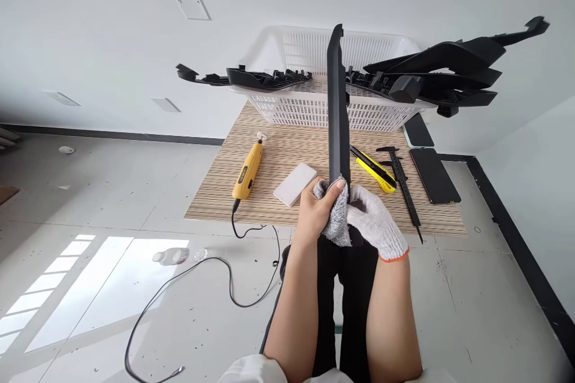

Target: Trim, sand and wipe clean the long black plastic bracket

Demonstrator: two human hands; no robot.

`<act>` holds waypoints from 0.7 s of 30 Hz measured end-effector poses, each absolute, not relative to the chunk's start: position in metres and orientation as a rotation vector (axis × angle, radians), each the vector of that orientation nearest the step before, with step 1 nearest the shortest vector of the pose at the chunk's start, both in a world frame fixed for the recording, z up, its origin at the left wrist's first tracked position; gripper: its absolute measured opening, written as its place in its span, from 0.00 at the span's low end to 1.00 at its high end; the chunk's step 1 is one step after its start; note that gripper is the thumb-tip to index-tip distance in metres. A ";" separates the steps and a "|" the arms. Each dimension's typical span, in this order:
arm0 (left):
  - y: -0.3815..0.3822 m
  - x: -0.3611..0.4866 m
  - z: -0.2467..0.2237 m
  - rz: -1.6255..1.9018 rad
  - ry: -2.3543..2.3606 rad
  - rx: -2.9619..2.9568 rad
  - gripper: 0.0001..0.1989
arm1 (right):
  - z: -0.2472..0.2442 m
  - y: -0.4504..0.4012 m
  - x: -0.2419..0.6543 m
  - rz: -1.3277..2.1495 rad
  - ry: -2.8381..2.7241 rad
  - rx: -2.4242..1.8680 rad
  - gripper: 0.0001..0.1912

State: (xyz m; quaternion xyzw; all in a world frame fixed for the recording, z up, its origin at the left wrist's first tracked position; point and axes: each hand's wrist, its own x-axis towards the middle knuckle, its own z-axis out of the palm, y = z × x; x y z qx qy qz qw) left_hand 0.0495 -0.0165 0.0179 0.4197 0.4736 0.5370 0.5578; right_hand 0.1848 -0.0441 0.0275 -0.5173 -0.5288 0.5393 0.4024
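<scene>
A long black plastic trim strip stands lengthwise in front of me, its far end over the white basket. My bare left hand is closed on a grey cloth, pressing it against the strip's near end with the thumb on top. In a white knit glove with an orange cuff edge, my right hand grips the strip's near end from the right side. Its fingertips are partly hidden behind the strip and cloth.
A white basket holds several black plastic parts jutting out both sides. On the mat lie a corded yellow rotary tool, a white block, a yellow utility knife, a caliper and a phone.
</scene>
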 end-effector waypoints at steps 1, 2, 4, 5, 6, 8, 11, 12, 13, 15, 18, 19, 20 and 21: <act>-0.016 0.048 0.017 1.260 1.100 0.982 0.27 | 0.027 -0.044 0.185 1.365 -1.328 -1.309 0.05; -0.015 0.047 0.017 1.249 1.078 0.976 0.26 | 0.027 -0.044 0.185 1.364 -1.314 -1.312 0.05; -0.014 0.042 0.015 1.224 1.038 0.978 0.24 | 0.026 -0.044 0.185 1.362 -1.281 -1.309 0.07; -0.014 0.041 0.014 1.213 1.024 0.981 0.23 | 0.026 -0.044 0.185 1.363 -1.270 -1.305 0.07; -0.014 0.039 0.013 1.205 1.016 0.983 0.22 | 0.026 -0.044 0.185 1.366 -1.264 -1.301 0.07; -0.013 0.039 0.012 1.195 1.015 0.977 0.21 | 0.026 -0.044 0.185 1.369 -1.268 -1.287 0.06; -0.013 0.043 0.014 1.204 1.045 0.953 0.22 | 0.027 -0.043 0.185 1.373 -1.274 -1.282 0.05; -0.013 0.045 0.015 1.221 1.062 0.944 0.23 | 0.027 -0.043 0.184 1.373 -1.272 -1.292 0.05; -0.013 0.047 0.016 1.242 1.083 0.933 0.25 | 0.027 -0.042 0.184 1.374 -1.272 -1.302 0.05; -0.013 0.050 0.018 1.286 1.126 0.901 0.27 | 0.026 -0.041 0.182 1.377 -1.287 -1.306 0.05; -0.013 0.053 0.019 1.310 1.144 0.851 0.28 | 0.025 -0.039 0.180 1.396 -1.311 -1.261 0.04; -0.014 0.052 0.019 1.310 1.138 0.846 0.28 | 0.025 -0.038 0.180 1.406 -1.308 -1.246 0.04; -0.014 0.052 0.019 1.310 1.129 0.848 0.28 | 0.025 -0.038 0.179 1.413 -1.301 -1.239 0.04; -0.014 0.050 0.019 1.314 1.118 0.857 0.27 | 0.025 -0.038 0.179 1.415 -1.291 -1.237 0.05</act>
